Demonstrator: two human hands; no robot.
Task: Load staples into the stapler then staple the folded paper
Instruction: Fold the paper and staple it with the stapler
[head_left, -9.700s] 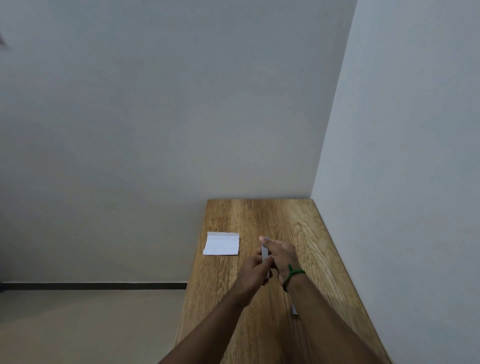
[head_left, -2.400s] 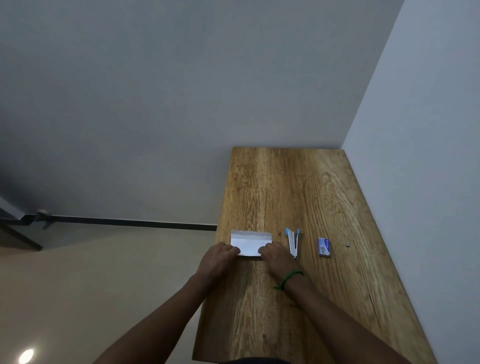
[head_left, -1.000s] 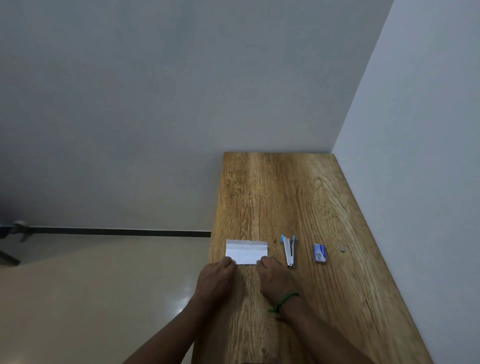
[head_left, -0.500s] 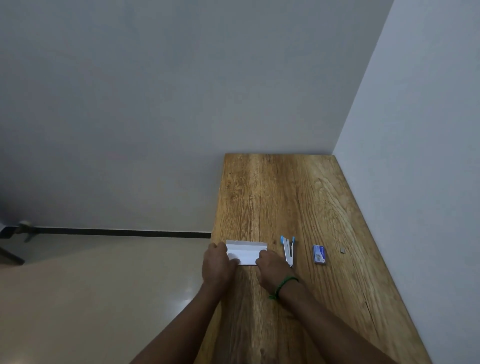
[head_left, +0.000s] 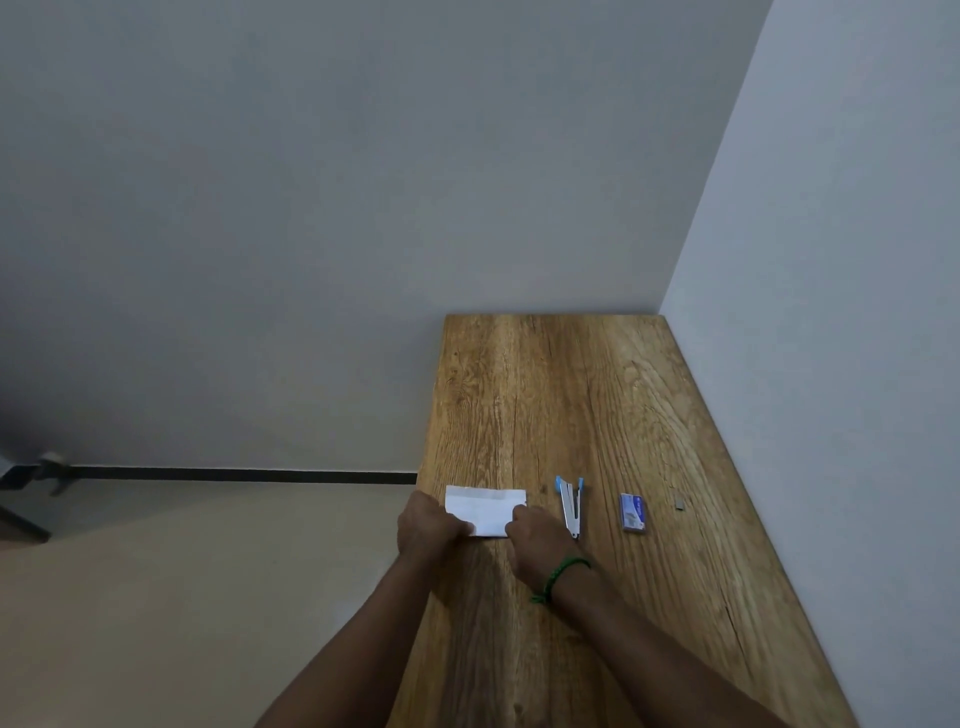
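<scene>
Both hands rest on the folded paper (head_left: 485, 511), which lies flat near the left edge of the wooden table (head_left: 561, 395) — the left hand (head_left: 428, 524) covers its near-left corner, the right hand (head_left: 535, 535) its near-right corner, fingers curled down onto the sheet. Just right lies the stapler (head_left: 570, 505); farther right — the staple box (head_left: 632, 512).

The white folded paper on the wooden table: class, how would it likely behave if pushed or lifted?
The white folded paper looks thin and flat, so probably light and floppy. On the smooth wooden table it would likely slide. Both hands rest on its near corners.
</scene>
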